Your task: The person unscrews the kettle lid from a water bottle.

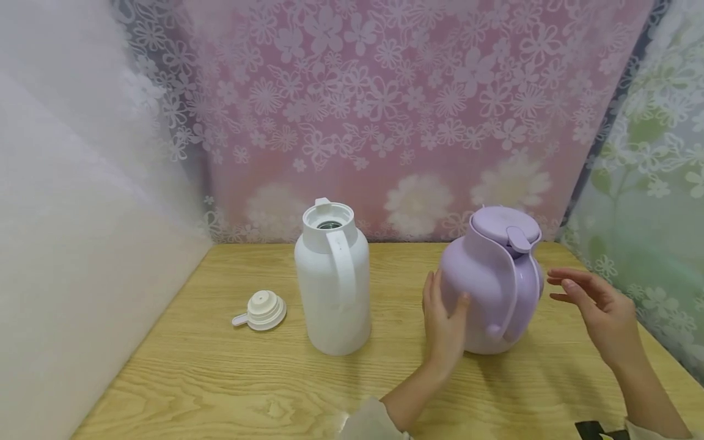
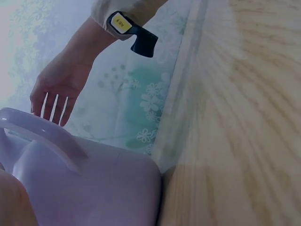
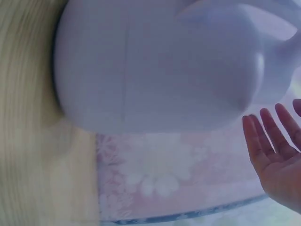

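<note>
A lilac thermos jug point(image 1: 484, 287) stands upright at the right of the table, its lid point(image 1: 506, 225) on and its handle turned towards me. My left hand point(image 1: 444, 330) rests on the jug's left side, the thumb on the front and the fingers reaching round the far side. To the right of the jug, my right hand point(image 1: 605, 311) hovers in the air with relaxed fingers pointing at it. The right wrist view shows this hand point(image 3: 282, 155) beside the jug's upper body, holding nothing.
Left of the lilac jug stands a white thermos jug point(image 1: 335, 287), its mouth uncovered. A cream stopper lid point(image 1: 264, 310) with a small tab lies farther left on the wooden table point(image 1: 247, 391). Flowered curtains point(image 1: 357, 110) hang behind and at the right.
</note>
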The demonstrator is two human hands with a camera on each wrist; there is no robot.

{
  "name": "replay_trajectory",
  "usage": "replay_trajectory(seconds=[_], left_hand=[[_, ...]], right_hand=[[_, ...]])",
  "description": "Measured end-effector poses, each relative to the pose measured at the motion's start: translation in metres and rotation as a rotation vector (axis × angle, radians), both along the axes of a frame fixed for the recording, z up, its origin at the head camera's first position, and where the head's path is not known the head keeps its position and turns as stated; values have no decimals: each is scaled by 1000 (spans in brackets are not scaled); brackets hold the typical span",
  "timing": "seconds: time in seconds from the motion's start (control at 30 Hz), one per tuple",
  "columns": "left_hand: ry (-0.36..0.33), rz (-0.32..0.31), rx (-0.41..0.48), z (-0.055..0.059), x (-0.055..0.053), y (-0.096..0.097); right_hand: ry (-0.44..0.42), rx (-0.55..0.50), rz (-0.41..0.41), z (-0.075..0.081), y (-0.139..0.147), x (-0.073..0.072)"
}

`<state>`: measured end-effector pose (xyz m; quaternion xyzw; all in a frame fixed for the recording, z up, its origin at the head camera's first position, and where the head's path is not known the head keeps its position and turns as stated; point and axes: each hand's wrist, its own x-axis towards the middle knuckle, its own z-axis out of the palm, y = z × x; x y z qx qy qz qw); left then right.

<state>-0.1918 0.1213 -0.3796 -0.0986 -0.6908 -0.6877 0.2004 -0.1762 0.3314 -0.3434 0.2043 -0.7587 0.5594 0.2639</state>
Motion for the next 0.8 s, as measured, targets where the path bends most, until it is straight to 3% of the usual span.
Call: replay_trajectory(seconds=[0.13, 0.33, 0.37, 0.57, 0.7, 0.8], left_hand=[[65, -4, -79, 15, -7, -6], [225, -4, -289, 46, -19, -11], [256, -1, -329, 51, -21, -11], [409, 4, -607, 80, -38, -10], [484, -28, -826, 97, -51, -8], [525, -55, -1021, 110, -60, -5]], right_hand=[[-19, -149, 191, 6, -13, 7], [-66, -153, 331, 5, -30, 10], [-66, -161, 383, 4, -32, 10], [-116, -189, 736, -2, -39, 4], [-138, -244, 846, -8, -43, -1], [-138, -258, 868, -11, -45, -2]])
